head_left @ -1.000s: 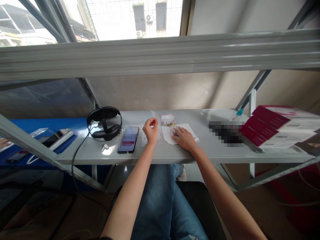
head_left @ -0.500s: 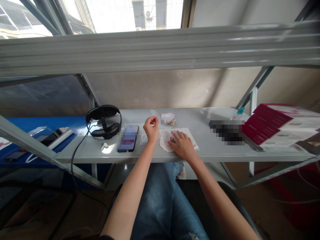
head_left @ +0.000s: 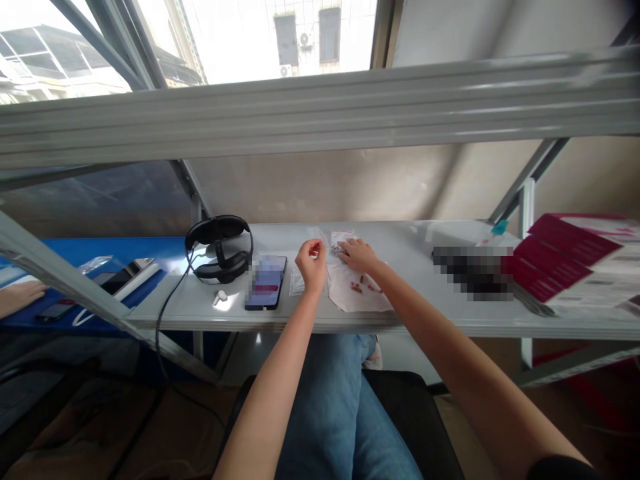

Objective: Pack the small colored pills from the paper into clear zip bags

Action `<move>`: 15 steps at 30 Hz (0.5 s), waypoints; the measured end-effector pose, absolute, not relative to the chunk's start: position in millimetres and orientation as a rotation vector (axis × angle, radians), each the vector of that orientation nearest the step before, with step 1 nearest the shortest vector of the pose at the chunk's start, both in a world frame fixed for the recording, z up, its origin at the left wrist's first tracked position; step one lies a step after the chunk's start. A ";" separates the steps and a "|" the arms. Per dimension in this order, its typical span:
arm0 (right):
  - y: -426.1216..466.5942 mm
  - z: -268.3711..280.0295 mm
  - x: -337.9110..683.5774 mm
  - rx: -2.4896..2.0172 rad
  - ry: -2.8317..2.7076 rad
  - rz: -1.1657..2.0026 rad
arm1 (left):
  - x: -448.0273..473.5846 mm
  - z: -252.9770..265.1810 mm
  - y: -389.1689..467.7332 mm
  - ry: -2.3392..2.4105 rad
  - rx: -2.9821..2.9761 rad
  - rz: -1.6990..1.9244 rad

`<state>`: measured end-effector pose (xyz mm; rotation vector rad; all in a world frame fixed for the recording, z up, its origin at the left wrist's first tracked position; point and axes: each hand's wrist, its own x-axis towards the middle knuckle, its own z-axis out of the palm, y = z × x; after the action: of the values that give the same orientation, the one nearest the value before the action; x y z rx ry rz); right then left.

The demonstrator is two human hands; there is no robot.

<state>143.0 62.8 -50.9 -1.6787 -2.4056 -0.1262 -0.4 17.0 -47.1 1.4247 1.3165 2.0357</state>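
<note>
My left hand (head_left: 311,265) is raised over the shelf with its fingers curled in a pinch. A bit of red shows between the fingers, but I cannot make out what it is. My right hand (head_left: 359,255) reaches forward with its fingers spread, the fingertips at a small clear plastic bag (head_left: 342,237). Below that hand lies a white sheet of paper (head_left: 345,297), with several small reddish-brown pieces (head_left: 357,287) scattered on it. Beside my left wrist, another clear packet (head_left: 296,283) rests on the shelf.
Left of my hands are a phone (head_left: 267,283), white earbuds (head_left: 220,297) and a black headset (head_left: 220,250) with a cable. Pink-and-white printed boxes (head_left: 565,257) stand to the right. A thick grey beam (head_left: 320,117) crosses above. Another person's hand (head_left: 25,295) shows at far left.
My right hand has moved forward from the paper to the plastic bag, uncovering the small pieces. My left hand stays curled. Another person's hand has appeared at the far left.
</note>
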 end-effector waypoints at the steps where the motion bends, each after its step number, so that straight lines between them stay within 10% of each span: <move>1: 62.1 -52.2 144.6 -1.674 -2.411 -0.121 | -0.2 -47.2 17.2 1.319 1.428 2.025; 15: 22.5 -32.1 154.7 -1.133 -1.988 0.127 | 6.3 -51.4 15.8 1.275 1.813 1.911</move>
<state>154.7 22.5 -32.1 -1.1334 -1.9881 0.1267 6.3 15.8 -51.4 1.8126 1.2747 1.9112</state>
